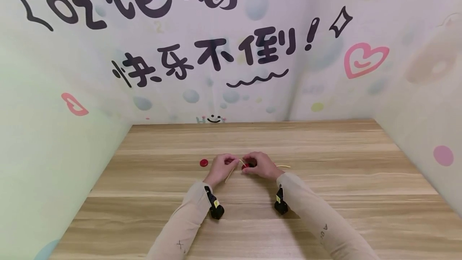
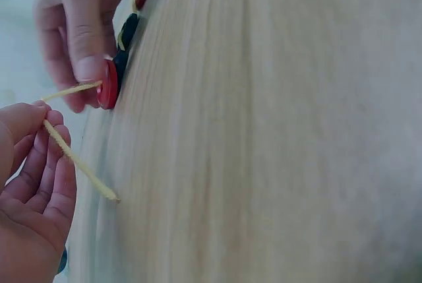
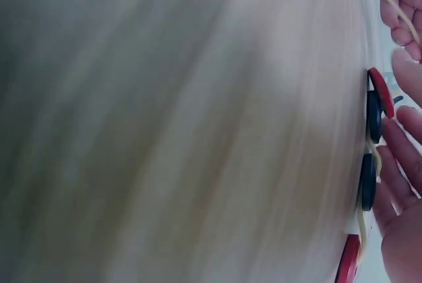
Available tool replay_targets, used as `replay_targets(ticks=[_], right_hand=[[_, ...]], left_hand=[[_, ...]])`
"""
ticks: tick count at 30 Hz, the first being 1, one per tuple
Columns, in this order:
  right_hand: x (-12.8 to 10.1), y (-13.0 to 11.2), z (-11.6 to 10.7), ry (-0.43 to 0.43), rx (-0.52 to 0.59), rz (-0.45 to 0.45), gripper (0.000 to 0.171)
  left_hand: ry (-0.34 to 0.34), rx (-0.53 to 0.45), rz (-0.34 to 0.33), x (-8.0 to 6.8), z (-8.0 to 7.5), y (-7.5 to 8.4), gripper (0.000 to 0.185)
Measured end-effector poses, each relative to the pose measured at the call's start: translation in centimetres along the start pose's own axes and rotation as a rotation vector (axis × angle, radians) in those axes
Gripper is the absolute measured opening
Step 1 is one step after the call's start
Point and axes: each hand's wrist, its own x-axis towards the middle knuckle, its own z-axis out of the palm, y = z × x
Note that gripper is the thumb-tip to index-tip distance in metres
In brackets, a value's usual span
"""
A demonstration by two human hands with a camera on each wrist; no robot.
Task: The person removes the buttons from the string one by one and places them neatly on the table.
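My left hand pinches a yellow cord between thumb and index finger. The cord's loose end hangs past the fingers, while the other part runs into a red button. That red button leans tilted on a dark button. My right hand is close around these two, thumb and fingers spread with a gap between their tips, fingertips right at the red button's edge. Farther along the cord, another dark button and a second red button are strung, partly hidden by the right hand in the head view.
A loose red button lies on the wooden table, left of my left hand. Beyond my right wrist, the cord's other end shows. A printed backdrop stands along the table's back edge.
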Motion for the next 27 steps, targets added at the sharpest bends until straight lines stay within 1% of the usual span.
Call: replay_targets(ticks=[3, 5, 10, 16, 21, 23, 27], right_hand=[[-0.01, 0.09, -0.17, -0.016, -0.105, -0.036, 0.040], [0.07, 0.13, -0.18, -0.022, -0.152, -0.048, 0.039], [0.32, 0.15, -0.09, -0.033, -0.206, -0.020, 0.035], [0.49, 0.12, -0.07, -0.049, -0.199, 0.010, 0.028], [0.55, 0.00, -0.16, -0.065, -0.174, 0.048, 0.025], [0.55, 0.00, -0.20, -0.074, -0.170, 0.042, 0.023], [0.50, 0.05, -0.27, -0.083, -0.169, -0.012, 0.015]], left_hand=[[0.000, -0.008, 0.001, 0.00, 0.11, 0.16, 0.014], [0.003, -0.015, 0.013, 0.02, 0.17, 0.21, 0.014], [0.002, -0.036, 0.017, 0.07, 0.23, 0.31, 0.014], [0.000, -0.051, 0.012, 0.08, 0.18, 0.23, 0.013], [0.007, -0.047, 0.009, 0.01, 0.01, 0.13, 0.013], [0.012, -0.045, 0.009, -0.04, -0.08, 0.10, 0.013], [0.036, -0.038, 0.004, -0.16, -0.23, 0.07, 0.013]])
